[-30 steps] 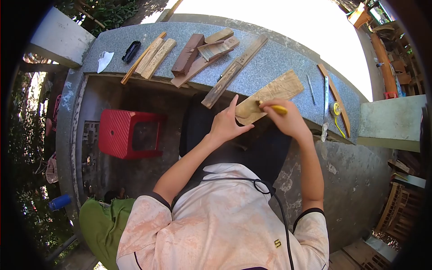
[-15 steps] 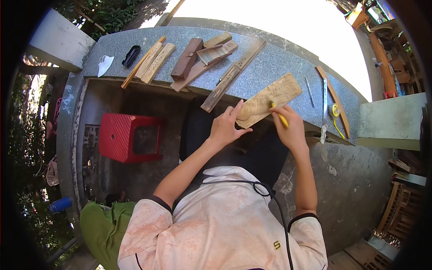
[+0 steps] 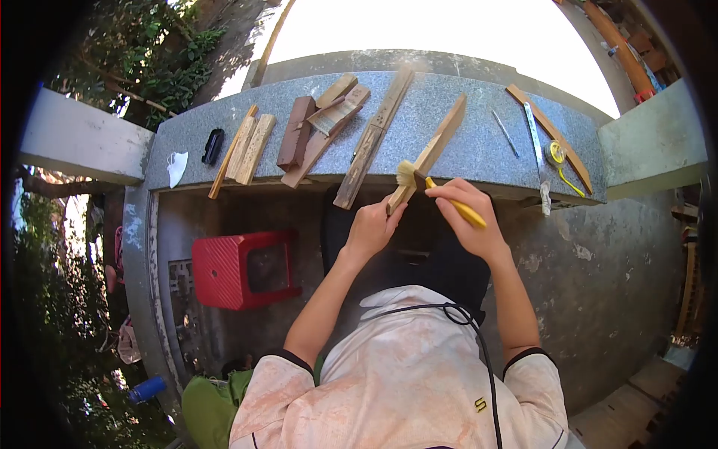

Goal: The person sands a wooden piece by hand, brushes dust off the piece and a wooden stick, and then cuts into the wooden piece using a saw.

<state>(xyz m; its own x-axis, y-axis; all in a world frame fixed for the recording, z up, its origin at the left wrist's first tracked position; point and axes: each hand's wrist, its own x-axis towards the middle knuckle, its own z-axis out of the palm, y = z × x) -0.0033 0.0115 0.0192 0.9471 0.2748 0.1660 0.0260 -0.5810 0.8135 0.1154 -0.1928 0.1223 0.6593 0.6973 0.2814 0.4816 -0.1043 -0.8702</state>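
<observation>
My left hand (image 3: 372, 230) grips the lower end of a light wooden board (image 3: 441, 138), which is tilted up on its edge over the bench's front edge. In my right hand (image 3: 471, 217) is a brush with a yellow handle (image 3: 470, 215); its pale bristles (image 3: 405, 174) are at the board's lower part. Left of the board, a long jointed wooden piece (image 3: 372, 140) lies across the stone bench (image 3: 479, 112).
Wood blocks (image 3: 296, 133), thin strips (image 3: 245, 150), a black case (image 3: 213, 147) and a white mask (image 3: 177, 168) lie at the left. A pen (image 3: 505, 133), metal ruler (image 3: 535, 138), tape measure (image 3: 555, 153) and wooden strip (image 3: 557, 137) are at the right. A red stool (image 3: 239, 271) stands below.
The board has turned from lying broad face up to standing on edge. My right hand has tilted the brush, so its bristles now show. The whole view has shifted.
</observation>
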